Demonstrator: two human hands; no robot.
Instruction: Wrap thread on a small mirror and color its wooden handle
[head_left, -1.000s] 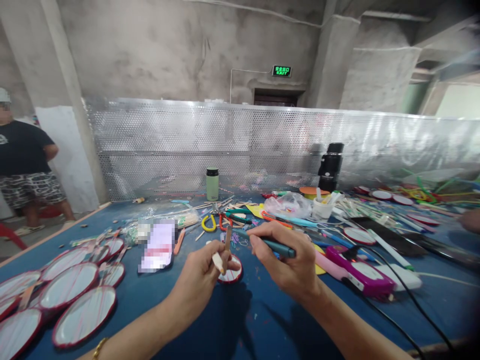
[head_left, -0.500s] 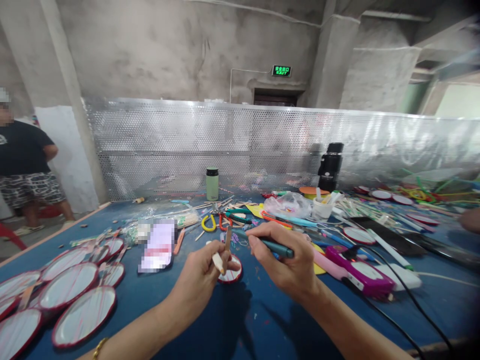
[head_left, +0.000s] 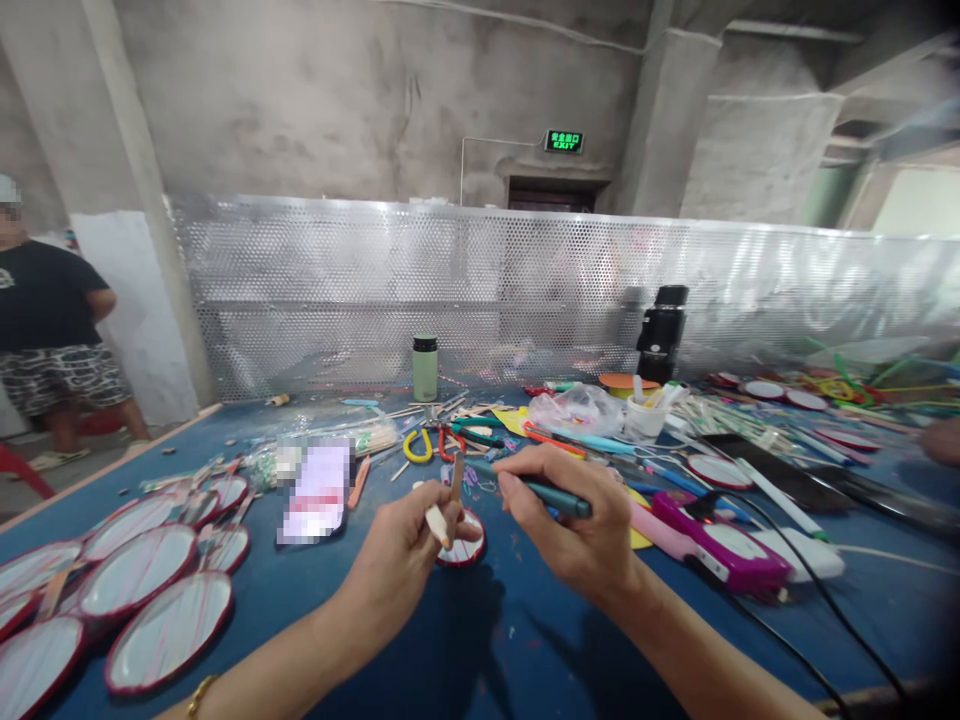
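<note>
My left hand (head_left: 405,540) is closed around a flat wooden stick (head_left: 457,477) that points upward. A pale, round-ended stick (head_left: 437,527) also pokes out between its fingers. In my right hand (head_left: 581,515) is a dark teal pen-shaped tool (head_left: 559,498), gripped like a pen, its tip close to the wooden stick. Whether the tip touches the stick I cannot tell. Just beyond and under my left fingers lies a small round disc (head_left: 471,548) with a red rim, partly hidden by the hand.
Several red-rimmed discs (head_left: 139,570) lie at the left beside a phone (head_left: 316,490). Pliers (head_left: 418,446), a green cup (head_left: 424,370) and a black bottle (head_left: 661,335) stand or lie farther back. A purple device (head_left: 720,545) with cables sits right. A person (head_left: 52,300) stands left.
</note>
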